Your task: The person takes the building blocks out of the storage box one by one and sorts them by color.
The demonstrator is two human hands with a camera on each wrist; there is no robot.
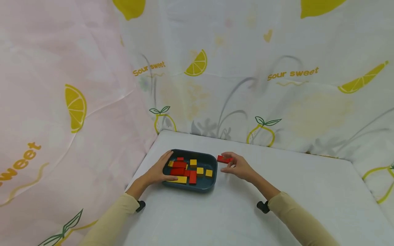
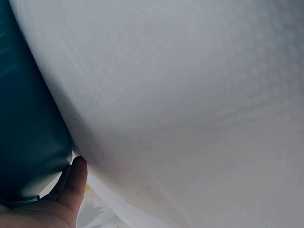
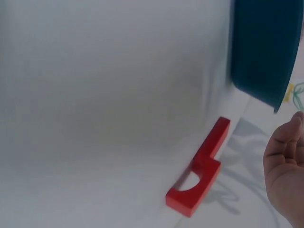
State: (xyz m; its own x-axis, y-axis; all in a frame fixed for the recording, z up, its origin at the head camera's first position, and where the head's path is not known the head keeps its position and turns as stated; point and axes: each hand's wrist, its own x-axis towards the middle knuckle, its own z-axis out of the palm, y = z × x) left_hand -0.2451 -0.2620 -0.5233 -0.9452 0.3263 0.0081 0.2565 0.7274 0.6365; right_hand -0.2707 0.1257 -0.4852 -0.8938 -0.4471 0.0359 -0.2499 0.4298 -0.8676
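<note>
In the head view, a dark blue-green tray [image 1: 207, 186] holds several red and yellow toy blocks. My left hand [image 1: 158, 169] grips the tray's left end, its thumb over the near side and its fingers along the far left corner. In the left wrist view, fingers [image 2: 76, 183] lie by the outer wall of the tray [image 2: 28, 109]. Just right of the tray, my right hand [image 1: 238, 167] hovers with loosely bent fingers and nothing visible between them. Beside it on the table are a red arch block [image 3: 199, 190] and a red oblong block [image 3: 218, 135], apart from the hand in the right wrist view.
A white cloth covers the table [image 1: 307, 184]. Behind and to the left hang lemon-print curtains [image 1: 215, 85], reaching the table's back edge. Inside the tray, yellow cubes [image 1: 200, 171] lie toward the right, and red blocks [image 1: 179, 165] are heaped on the left.
</note>
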